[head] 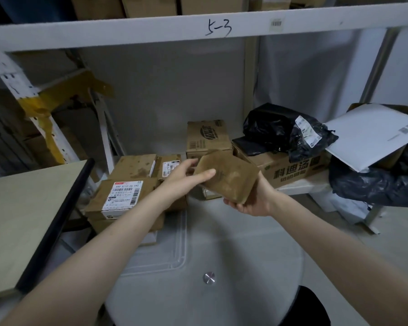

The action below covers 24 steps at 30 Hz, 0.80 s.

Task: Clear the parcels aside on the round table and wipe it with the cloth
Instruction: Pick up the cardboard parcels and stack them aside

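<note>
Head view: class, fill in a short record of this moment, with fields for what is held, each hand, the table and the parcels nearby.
held item: brown parcel, lifted above the table
left hand: fingers on the parcel's top left edge
right hand: supporting the parcel from below
round table: glass top, near part bare
stacked boxes: at the table's far left edge
black bag: on a carton behind
cloth: not in view

round glass table (222,231) — far edge | cardboard parcels (123,196) stacked
</note>
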Each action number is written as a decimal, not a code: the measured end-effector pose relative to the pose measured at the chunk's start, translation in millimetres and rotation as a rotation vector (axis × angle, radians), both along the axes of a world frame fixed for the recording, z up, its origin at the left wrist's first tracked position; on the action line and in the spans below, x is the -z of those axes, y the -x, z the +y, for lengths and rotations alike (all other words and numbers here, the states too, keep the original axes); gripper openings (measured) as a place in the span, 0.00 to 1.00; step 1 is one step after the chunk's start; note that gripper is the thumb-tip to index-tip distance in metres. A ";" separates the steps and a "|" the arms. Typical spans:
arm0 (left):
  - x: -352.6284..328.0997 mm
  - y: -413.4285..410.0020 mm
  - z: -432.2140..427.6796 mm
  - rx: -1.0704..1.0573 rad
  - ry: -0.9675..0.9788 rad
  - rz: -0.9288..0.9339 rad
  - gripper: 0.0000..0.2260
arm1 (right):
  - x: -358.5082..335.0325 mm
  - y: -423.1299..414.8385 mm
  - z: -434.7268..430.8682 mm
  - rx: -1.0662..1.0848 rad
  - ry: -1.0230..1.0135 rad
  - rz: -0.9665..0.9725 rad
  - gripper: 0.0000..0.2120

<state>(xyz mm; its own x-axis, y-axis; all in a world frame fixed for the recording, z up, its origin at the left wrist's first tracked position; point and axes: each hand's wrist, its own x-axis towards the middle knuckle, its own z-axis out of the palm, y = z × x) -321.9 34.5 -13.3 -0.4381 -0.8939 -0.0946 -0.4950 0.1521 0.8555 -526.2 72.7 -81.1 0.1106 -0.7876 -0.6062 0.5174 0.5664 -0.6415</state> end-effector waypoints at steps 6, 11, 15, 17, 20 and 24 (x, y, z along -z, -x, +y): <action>4.5 -45.4 15.2 -0.021 -0.007 0.018 0.30 | -4.4 -18.0 20.4 -0.326 0.120 -0.151 0.37; -3.1 -75.2 29.2 0.020 0.004 -0.048 0.31 | -12.2 -44.6 30.5 -0.374 0.227 -0.020 0.27; -1.3 -95.4 31.9 -0.350 0.283 -0.014 0.15 | -9.2 -61.1 34.3 -0.188 0.227 0.076 0.18; 2.5 -110.2 31.0 -0.455 0.335 -0.007 0.11 | -1.9 -66.4 36.0 -0.123 0.216 0.164 0.17; 15.9 -131.6 29.1 -0.442 0.439 -0.193 0.14 | 12.9 -74.4 39.7 -0.049 0.197 0.424 0.22; 41.5 -145.2 23.8 -0.356 0.417 -0.539 0.25 | 28.2 -94.2 42.1 -0.028 0.206 0.734 0.27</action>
<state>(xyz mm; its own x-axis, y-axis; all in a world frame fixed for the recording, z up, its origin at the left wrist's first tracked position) -176.7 58.4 -54.8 -0.1064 -0.9809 0.1626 -0.9067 0.1628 0.3890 -432.0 114.8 -109.3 -0.2424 -0.8957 -0.3728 -0.0955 0.4044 -0.9096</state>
